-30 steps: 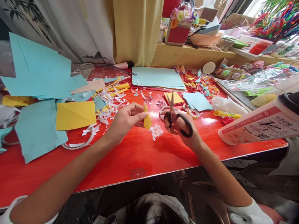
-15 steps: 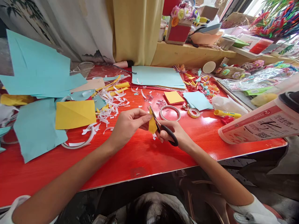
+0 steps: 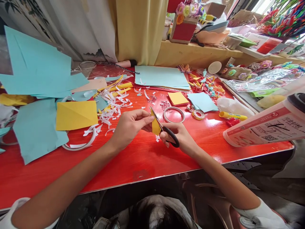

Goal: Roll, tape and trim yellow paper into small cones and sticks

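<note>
My left hand pinches a small folded yellow paper piece between thumb and fingers, above the red table. Black-handled scissors are in my right hand, with fingers through and around the handles. The scissor blades lie along the right side of the yellow piece, pointing up and left, and their tips are close to my left thumb. Just beyond my right hand lies a white tape ring. A yellow square stack and light blue squares rest farther back.
Large blue sheets and a yellow sheet cover the left side, near white paper scraps. A pink-white cup stands at right. Blue paper and colourful scraps lie at the back.
The scissors have turned slightly against the yellow piece, their handles shifting a little left and up. More of the yellow piece's face shows. My left hand holds nearly the same place.
</note>
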Demonstrator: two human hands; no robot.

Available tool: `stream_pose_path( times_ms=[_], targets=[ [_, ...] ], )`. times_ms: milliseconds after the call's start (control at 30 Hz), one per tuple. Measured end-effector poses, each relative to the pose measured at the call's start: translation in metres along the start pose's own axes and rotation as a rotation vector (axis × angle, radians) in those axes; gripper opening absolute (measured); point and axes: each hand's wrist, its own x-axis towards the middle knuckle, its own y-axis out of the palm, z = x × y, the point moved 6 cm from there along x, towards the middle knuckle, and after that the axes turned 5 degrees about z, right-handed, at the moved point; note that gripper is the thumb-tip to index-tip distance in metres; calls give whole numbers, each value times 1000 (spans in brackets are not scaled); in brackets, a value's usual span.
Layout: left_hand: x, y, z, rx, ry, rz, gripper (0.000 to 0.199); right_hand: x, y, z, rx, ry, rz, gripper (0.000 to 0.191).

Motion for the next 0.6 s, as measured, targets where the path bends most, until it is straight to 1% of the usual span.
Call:
stream_pose_path(
  times_ms=[333,600],
  targets=[
    [1,0,3,-32,-5,-1,16,0,-3,-4,21,-3,-12,23],
    [-1,0,3,-79,-13,-11,15,-1,-1,-4,58,-18,-33,20]
  ],
)
